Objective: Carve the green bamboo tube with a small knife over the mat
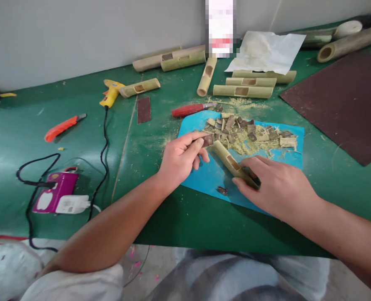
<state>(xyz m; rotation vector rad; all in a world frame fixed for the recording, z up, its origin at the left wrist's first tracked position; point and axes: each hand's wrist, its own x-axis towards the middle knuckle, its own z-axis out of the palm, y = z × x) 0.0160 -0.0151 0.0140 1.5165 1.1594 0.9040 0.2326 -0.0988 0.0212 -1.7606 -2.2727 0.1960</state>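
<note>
Between the thumb and fingers of my left hand is a small dark brown piece of sandpaper. My right hand grips the near end of a short bamboo tube with a rectangular opening cut in its side. The tube is tilted, its far end close to the sandpaper. Both hands are over a blue sheet, which bears a heap of bamboo chips and shavings behind them. A small dark scrap lies on the sheet between my hands.
A red-handled knife, a brown strip, a yellow glue gun and an orange cutter lie leftward. More notched bamboo tubes rest at the back. A large brown sheet is on the right, a purple power strip at left.
</note>
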